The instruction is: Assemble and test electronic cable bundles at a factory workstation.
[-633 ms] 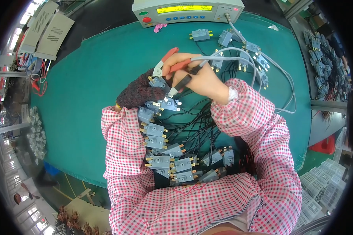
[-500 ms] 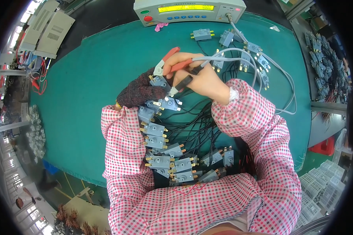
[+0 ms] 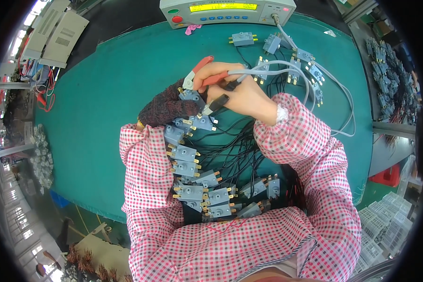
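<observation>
Black clip [image 3: 217, 103] in the right hand [image 3: 246, 96] has shifted slightly nearer; both hands keep almost the same place. Fingers of the gloved left hand [image 3: 162, 110] are clamped on a grey box [image 3: 191, 97], at the far end of a row of other boxes [image 3: 185, 168] on the green table [image 3: 94, 122]. Right fingers are clamped on the black clip and a red clip [image 3: 202, 65], its tip at the grey box's far side. I cannot tell whether the black clip touches it.
</observation>
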{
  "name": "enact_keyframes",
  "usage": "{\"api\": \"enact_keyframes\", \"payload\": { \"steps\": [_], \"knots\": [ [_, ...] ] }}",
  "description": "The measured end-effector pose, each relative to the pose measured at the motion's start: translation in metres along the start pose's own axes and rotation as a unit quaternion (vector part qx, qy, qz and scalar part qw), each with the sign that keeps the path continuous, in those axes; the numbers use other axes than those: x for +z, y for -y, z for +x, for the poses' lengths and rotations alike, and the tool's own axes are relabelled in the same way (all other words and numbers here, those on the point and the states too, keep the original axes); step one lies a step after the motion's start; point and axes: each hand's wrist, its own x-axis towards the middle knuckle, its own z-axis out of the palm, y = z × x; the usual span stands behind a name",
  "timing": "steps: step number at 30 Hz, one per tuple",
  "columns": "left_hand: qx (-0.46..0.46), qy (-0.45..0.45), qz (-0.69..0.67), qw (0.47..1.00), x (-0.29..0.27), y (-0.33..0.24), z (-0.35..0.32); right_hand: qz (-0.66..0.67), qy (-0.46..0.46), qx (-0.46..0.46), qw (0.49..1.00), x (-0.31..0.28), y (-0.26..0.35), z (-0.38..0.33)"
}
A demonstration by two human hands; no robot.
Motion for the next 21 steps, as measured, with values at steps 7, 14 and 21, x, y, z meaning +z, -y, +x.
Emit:
{"api": "enact_keyframes", "payload": {
  "steps": [7,14,21],
  "knots": [
    [0.01,-0.011,-0.027,1.0,0.0033,-0.0011,0.0002,-0.005,-0.003,-0.02,1.0,0.0024,0.0042,0.0005],
    [0.0,0.003,-0.004,1.0,0.0038,-0.0031,0.0003,-0.011,-0.006,-0.017,1.0,0.0025,-0.0013,0.0015],
    [0.011,0.0,0.005,1.0,0.0033,0.0007,0.0018,-0.047,0.0,-0.031,0.998,0.0021,0.0019,0.0019]
  ]
}}
